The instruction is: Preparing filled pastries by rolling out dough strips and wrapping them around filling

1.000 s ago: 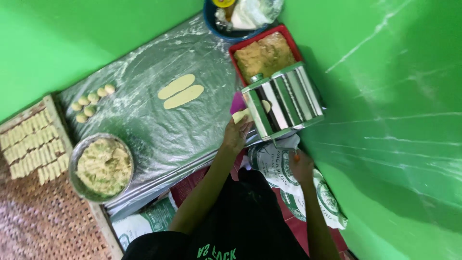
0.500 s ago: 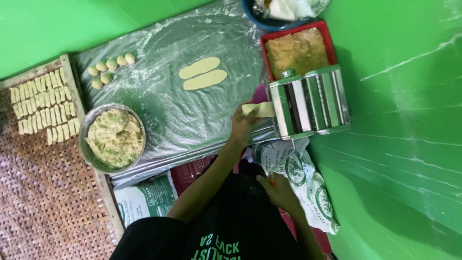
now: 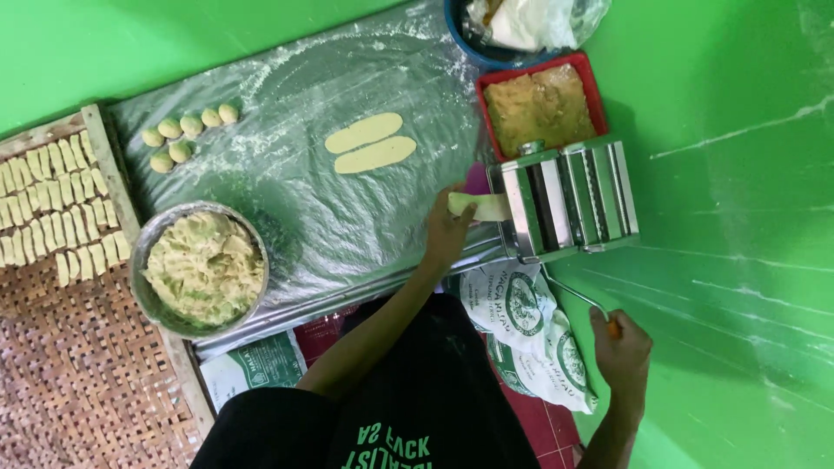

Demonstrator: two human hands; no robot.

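Note:
A steel pasta roller (image 3: 573, 200) stands at the right edge of a floured plastic sheet (image 3: 295, 217). My left hand (image 3: 447, 233) holds a pale dough strip (image 3: 486, 207) at the roller's left side. My right hand (image 3: 621, 347) grips the end of the roller's crank handle (image 3: 573, 291), low and to the right. Two flattened dough ovals (image 3: 369, 143) lie on the sheet beyond my left hand. Several small dough balls (image 3: 187, 135) sit at the sheet's far left.
A metal bowl (image 3: 139, 278) of shredded filling sits at the sheet's near left. A woven tray (image 3: 78, 382) holds rows of shaped pieces (image 3: 52, 208). Beyond the roller are a red tub (image 3: 598, 91) of crumbly filling and a blue bowl (image 3: 465, 43). Printed bags (image 3: 530, 330) lie by my lap.
My right hand has left the printed bag and taken the crank handle. My left hand stays at the roller with the dough strip. The view has shifted.

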